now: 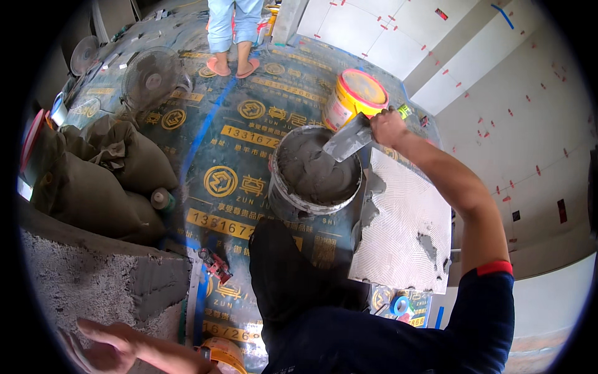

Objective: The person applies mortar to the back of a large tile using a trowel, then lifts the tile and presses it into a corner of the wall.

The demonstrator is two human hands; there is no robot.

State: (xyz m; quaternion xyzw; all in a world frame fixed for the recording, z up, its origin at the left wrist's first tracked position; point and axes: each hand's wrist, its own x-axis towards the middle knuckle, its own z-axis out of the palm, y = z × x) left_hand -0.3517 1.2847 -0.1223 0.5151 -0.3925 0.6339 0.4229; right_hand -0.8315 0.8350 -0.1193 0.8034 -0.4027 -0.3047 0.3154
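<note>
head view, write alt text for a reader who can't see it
The right hand holds a flat trowel over a bucket of grey mortar, with a ridged white panel alongside. The open left hand is near a rough grey ledge.

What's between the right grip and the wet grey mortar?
In the head view, a flat grey metal trowel extends from the right grip toward the mortar.

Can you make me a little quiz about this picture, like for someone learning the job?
1. What tool is the right hand holding?
2. True or false: the left hand is inside the bucket of grey paste.
3. Which stands closest to that bucket? A) a fan B) the yellow bucket C) the sacks

Key: 1. A trowel. 2. False; it is at the picture's lower left. 3. B.
</note>
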